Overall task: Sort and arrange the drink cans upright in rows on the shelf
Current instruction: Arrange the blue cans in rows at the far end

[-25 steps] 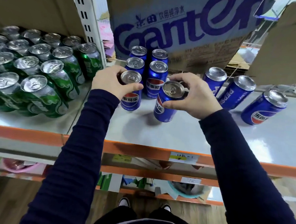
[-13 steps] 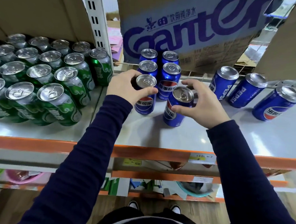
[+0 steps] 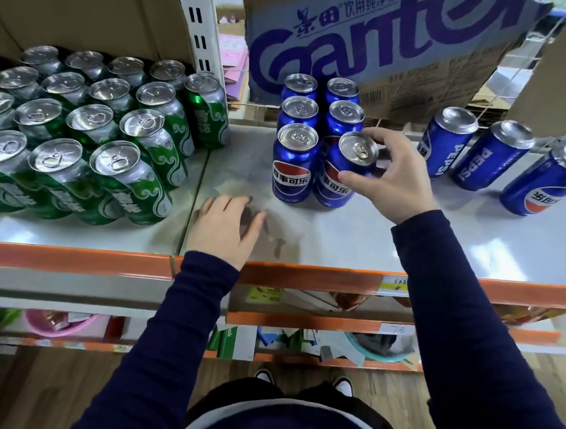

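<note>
Blue Pepsi cans stand upright in two short rows on the grey shelf (image 3: 357,239). My right hand (image 3: 389,178) grips the top of the front right blue can (image 3: 340,171), which stands beside the front left blue can (image 3: 293,163). My left hand (image 3: 225,227) rests flat on the shelf in front of the rows, fingers apart, holding nothing. Three more blue cans (image 3: 490,155) stand apart at the right. Several green cans (image 3: 89,133) stand packed in rows on the left.
A large cardboard box (image 3: 370,43) with blue lettering stands right behind the blue rows. A white upright post (image 3: 196,20) divides green from blue cans. The orange shelf edge (image 3: 304,277) runs across the front, with lower shelves beneath.
My left hand let go of the front left blue can and dropped to the shelf surface. My right hand set its can down beside that one and still holds its top.
</note>
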Tool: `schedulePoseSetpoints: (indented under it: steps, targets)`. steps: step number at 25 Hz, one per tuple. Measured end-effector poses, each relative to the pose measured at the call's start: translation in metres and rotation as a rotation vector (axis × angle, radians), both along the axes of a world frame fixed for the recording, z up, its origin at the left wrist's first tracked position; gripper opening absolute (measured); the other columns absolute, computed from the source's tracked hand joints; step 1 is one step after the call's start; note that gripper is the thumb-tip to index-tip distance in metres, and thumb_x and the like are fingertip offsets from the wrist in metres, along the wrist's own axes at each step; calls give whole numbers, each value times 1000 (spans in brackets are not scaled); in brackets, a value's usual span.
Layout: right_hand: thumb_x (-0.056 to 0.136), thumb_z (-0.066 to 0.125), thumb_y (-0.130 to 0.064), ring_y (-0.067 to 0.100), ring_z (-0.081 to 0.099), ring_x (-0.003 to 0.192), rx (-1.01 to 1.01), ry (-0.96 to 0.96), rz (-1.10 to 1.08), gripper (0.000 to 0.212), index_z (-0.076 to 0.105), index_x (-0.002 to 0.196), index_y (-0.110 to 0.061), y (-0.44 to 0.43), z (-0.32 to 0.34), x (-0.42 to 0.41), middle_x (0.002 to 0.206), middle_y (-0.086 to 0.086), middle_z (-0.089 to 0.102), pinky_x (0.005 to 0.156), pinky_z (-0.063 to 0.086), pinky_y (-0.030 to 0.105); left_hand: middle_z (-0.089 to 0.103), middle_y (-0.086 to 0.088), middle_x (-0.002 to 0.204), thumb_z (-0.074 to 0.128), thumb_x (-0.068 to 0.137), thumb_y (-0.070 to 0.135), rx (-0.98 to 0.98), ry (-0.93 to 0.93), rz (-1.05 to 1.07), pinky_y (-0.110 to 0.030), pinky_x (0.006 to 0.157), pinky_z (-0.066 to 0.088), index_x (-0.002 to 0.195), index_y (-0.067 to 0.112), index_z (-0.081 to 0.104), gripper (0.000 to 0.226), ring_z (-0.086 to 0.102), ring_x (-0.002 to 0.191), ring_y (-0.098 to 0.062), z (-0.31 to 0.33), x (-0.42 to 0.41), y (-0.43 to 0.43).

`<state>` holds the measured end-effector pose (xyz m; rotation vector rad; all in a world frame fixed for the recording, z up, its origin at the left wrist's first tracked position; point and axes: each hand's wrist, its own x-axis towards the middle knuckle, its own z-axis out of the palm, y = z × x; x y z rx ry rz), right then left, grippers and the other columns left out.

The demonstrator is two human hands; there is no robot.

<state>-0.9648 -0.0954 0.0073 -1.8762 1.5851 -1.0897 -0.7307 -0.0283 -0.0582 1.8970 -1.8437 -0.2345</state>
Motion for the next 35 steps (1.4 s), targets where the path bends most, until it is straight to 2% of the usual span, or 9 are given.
schedulePoseSetpoints:
  steps: [3,5,9,15,18,23,27,31,35]
  targets:
    - [74,76,-17,11,51,115,15,22,52,67,47,134,-12,-4,-7,1,132,2,50,97,47,27,59,-5,113,45,92,43,-13,-41,32,-38,82,44,119,14,57,41,49,109,-25,-3,0,-1]
    - [75,77,-32,12,49,116,33,54,36,70,45,135,-16,-4,-7,1,133,0,49,96,47,33,59,-5,113,44,93,43,4,-89,51,-39,80,45,119,15,57,41,48,110,-26,-3,-3,-1]
    - [71,78,-46,11,46,98,1,101,-75,70,46,127,-18,-3,-6,12,122,-1,46,77,37,18,60,-6,113,42,93,44,-2,-134,66,-40,80,44,118,15,58,41,48,108,-28,-5,-4,2]
    - [70,81,-33,8,53,102,13,-3,-47,65,50,124,-14,-6,-5,4,117,-5,56,83,45,19,60,-4,112,37,91,47,11,-180,79,-39,79,43,114,17,59,43,49,106,-28,-4,-6,2]
    - [77,75,-23,5,50,107,46,3,42,60,48,130,-14,-5,-4,1,122,-6,54,86,43,9,59,-3,115,40,92,45,24,-177,80,-40,81,42,113,17,59,40,48,108,-27,-4,-6,2]
    - [66,83,-32,13,51,107,48,1,37,70,46,125,-21,-9,-6,7,124,-1,49,88,50,30,58,-3,116,44,92,42,24,-178,77,-39,81,41,114,17,59,37,47,110,-27,-3,-7,3]
    - [70,81,-22,10,48,112,-12,23,30,72,46,133,-15,-7,-11,11,130,0,51,87,40,7,59,-3,114,45,92,41,12,-146,77,-38,81,41,114,16,59,36,48,109,-26,-4,-5,2]
    - [74,78,-26,12,47,123,19,15,30,77,40,140,-15,-10,-16,10,136,-1,49,101,45,36,60,-4,110,44,91,43,-18,-138,74,-38,79,44,111,16,61,38,50,106,-27,-7,-5,-1]
    - [79,73,-35,13,50,118,24,18,23,70,41,138,-17,-5,-21,0,134,-1,52,97,48,36,63,-4,100,37,89,41,-173,-3,-27,-35,79,47,105,13,65,43,58,93,-24,-6,-12,0]
